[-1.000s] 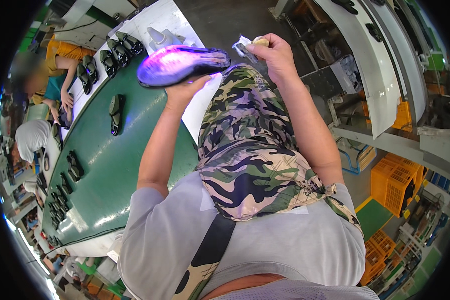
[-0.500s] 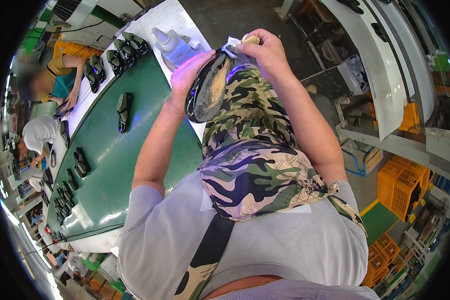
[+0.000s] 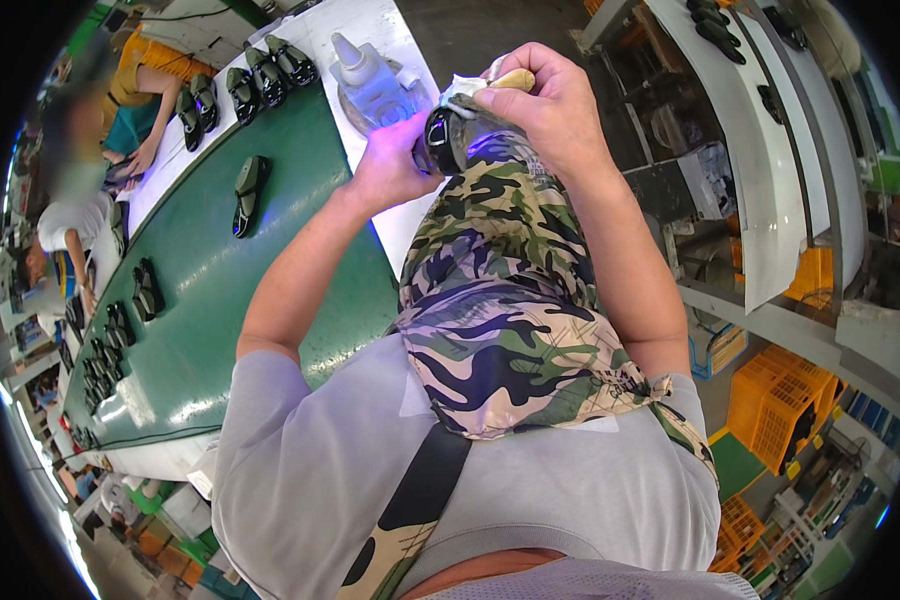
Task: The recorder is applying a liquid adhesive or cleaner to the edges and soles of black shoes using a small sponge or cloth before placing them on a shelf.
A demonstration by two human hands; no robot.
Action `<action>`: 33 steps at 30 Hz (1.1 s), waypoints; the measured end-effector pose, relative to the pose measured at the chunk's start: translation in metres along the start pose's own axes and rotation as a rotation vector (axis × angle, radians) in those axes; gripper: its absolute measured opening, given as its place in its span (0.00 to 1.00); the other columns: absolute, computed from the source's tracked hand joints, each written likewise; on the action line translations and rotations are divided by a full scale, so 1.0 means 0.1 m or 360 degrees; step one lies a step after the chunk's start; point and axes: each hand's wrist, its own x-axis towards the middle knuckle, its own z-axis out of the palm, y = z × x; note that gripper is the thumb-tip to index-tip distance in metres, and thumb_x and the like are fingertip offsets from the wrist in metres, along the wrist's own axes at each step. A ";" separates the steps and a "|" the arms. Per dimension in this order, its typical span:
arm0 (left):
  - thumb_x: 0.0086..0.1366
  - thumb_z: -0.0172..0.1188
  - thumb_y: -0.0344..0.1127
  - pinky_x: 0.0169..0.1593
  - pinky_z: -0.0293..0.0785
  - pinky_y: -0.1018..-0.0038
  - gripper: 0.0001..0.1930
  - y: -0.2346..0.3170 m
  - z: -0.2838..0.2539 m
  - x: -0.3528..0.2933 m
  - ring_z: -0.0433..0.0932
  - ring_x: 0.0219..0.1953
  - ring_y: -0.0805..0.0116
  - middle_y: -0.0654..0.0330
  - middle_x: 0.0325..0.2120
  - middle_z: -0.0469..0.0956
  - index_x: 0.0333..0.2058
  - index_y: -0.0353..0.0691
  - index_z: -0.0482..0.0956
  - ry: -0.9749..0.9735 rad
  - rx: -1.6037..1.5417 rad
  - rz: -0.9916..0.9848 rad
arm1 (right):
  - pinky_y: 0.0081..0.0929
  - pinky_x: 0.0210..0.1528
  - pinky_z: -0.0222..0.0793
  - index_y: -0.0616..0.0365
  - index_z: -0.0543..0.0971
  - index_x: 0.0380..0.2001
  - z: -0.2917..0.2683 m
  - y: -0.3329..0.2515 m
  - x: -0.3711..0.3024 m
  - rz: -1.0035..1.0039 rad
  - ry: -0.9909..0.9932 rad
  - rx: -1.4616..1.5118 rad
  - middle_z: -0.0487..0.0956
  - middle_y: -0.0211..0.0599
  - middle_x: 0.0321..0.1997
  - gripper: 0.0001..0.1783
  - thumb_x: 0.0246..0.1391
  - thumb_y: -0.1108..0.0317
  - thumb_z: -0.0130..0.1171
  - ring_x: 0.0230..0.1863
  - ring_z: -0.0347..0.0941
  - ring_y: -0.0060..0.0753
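Note:
A glossy black shoe (image 3: 446,142) is gripped in my left hand (image 3: 395,165), its rounded end facing me. Fingers of my right hand (image 3: 558,105) pinch a white cloth (image 3: 463,90) against the shoe's far part. A pale yellowish piece, like a short wooden handle (image 3: 514,80), also pokes out from between those fingers; its other end is covered. Just beyond my left hand, a squeeze bottle with a cone-shaped nozzle (image 3: 362,70) stands in a dish on the white tabletop.
Black shoes (image 3: 265,78) line the white ledge (image 3: 315,30) at far left. Another shoe (image 3: 249,195) lies on the green conveyor belt (image 3: 205,270), with several further down. Two co-workers sit across it. On the right are a white rack (image 3: 770,200) and orange crates (image 3: 780,400).
The shoe has turned from showing its long side and tan insole to showing its rounded end. My left hand has shifted right and down; the cloth stays at the shoe.

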 end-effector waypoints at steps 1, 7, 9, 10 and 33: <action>0.40 0.74 0.36 0.40 0.78 0.66 0.29 -0.01 -0.03 0.00 0.81 0.31 0.56 0.52 0.29 0.81 0.44 0.39 0.76 -0.0075 -0.0089 -0.0037 | 0.19 0.38 0.70 0.60 0.76 0.30 0.01 -0.01 0.03 -0.0054 -0.0002 -0.0073 0.78 0.31 0.33 0.09 0.48 0.77 0.67 0.33 0.73 0.19; 0.34 0.75 0.35 0.43 0.77 0.71 0.30 -0.16 -0.25 -0.05 0.79 0.32 0.69 0.59 0.31 0.81 0.41 0.35 0.78 -0.0511 -0.0412 -0.0336 | 0.18 0.27 0.68 0.61 0.75 0.27 0.11 0.15 0.26 -0.0385 -0.0024 -0.0186 0.79 0.30 0.27 0.09 0.47 0.75 0.66 0.26 0.71 0.15; 0.33 0.75 0.32 0.45 0.76 0.74 0.30 -0.20 -0.27 -0.08 0.78 0.36 0.73 0.63 0.34 0.81 0.41 0.34 0.78 -0.0663 -0.0679 -0.0401 | 0.20 0.43 0.69 0.59 0.72 0.28 0.14 0.19 0.30 -0.0408 -0.0118 -0.0255 0.79 0.34 0.36 0.09 0.51 0.76 0.64 0.39 0.72 0.21; 0.33 0.75 0.32 0.45 0.76 0.74 0.30 -0.20 -0.29 -0.09 0.78 0.36 0.73 0.63 0.34 0.81 0.41 0.34 0.78 -0.0647 -0.0681 -0.0412 | 0.20 0.43 0.69 0.59 0.72 0.28 0.16 0.20 0.31 -0.0408 -0.0136 -0.0252 0.79 0.34 0.36 0.09 0.51 0.76 0.64 0.39 0.72 0.21; 0.36 0.69 0.28 0.55 0.74 0.68 0.36 -0.25 -0.43 -0.19 0.81 0.43 0.63 0.56 0.42 0.82 0.51 0.33 0.75 -0.0587 -0.2089 -0.0835 | 0.25 0.36 0.71 0.61 0.75 0.29 0.37 0.50 0.36 -0.0583 -0.0336 -0.0367 0.81 0.35 0.30 0.10 0.46 0.72 0.67 0.31 0.76 0.25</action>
